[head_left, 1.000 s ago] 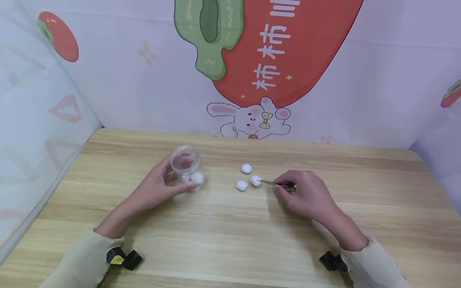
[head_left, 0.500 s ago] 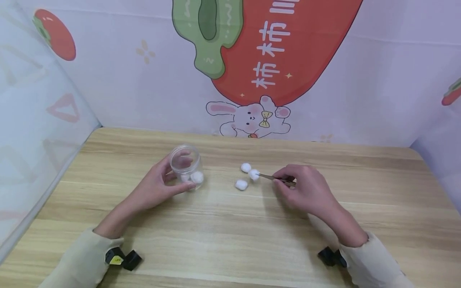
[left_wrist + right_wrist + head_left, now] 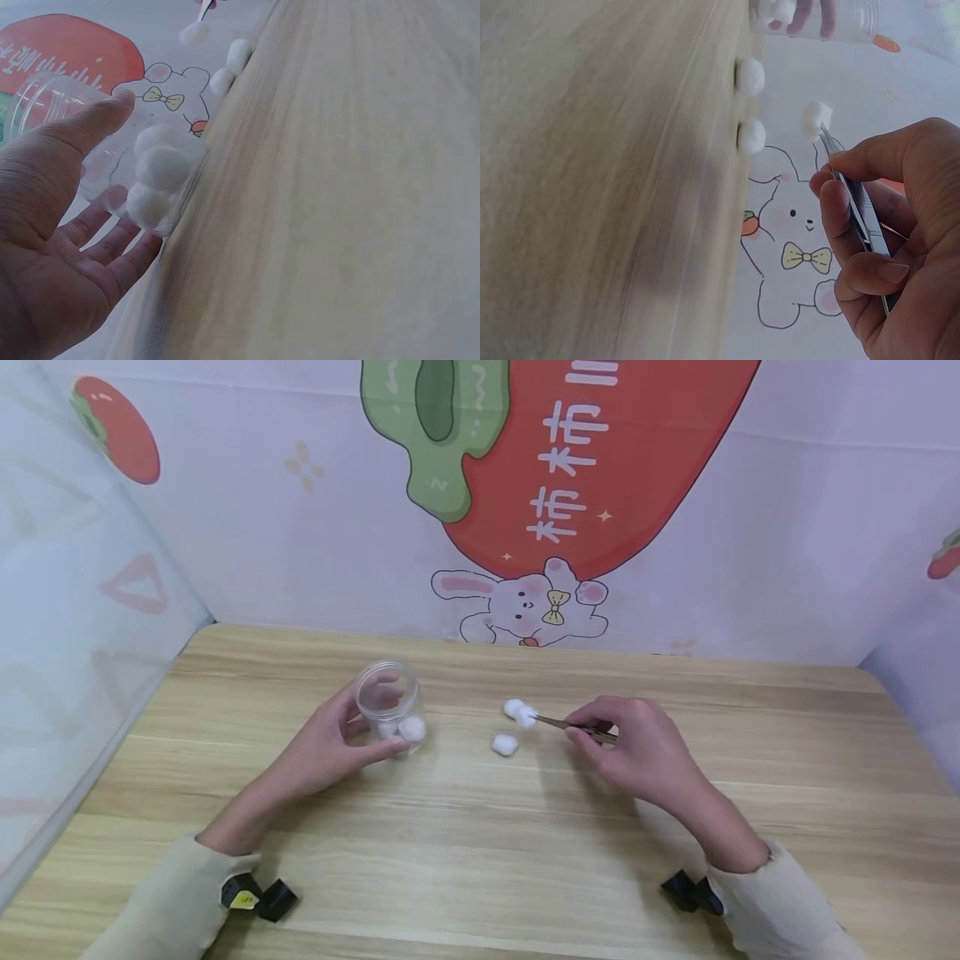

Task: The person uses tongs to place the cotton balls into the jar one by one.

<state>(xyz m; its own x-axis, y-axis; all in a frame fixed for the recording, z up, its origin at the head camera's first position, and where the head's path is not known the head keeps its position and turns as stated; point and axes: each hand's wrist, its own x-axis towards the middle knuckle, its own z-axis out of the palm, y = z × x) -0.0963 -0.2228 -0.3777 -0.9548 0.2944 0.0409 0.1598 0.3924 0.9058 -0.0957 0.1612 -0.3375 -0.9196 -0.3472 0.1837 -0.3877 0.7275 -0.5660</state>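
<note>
My left hand (image 3: 333,739) grips a clear open-topped jar (image 3: 388,697) that stands upright on the table. Through its wall I see several cotton balls (image 3: 163,169) at the bottom. With my right hand (image 3: 637,747) I pinch metal tweezers (image 3: 862,214), whose tips hold one cotton ball (image 3: 817,118) raised above the table. Two more cotton balls lie on the wood, one nearer cotton ball (image 3: 505,744) and one farther cotton ball (image 3: 513,707), which the raised one partly overlaps in the head view.
The wooden table (image 3: 465,860) reaches back to a white printed cloth (image 3: 300,543) with a rabbit and red fruit. Another cloth panel (image 3: 67,610) borders the left side. A small black device (image 3: 258,897) sits at my left cuff, with a similar device (image 3: 692,893) at my right.
The tweezers have lifted their cotton ball off the table and shifted it slightly left and away from me, toward the farther ball. My left hand and the jar stay in place.
</note>
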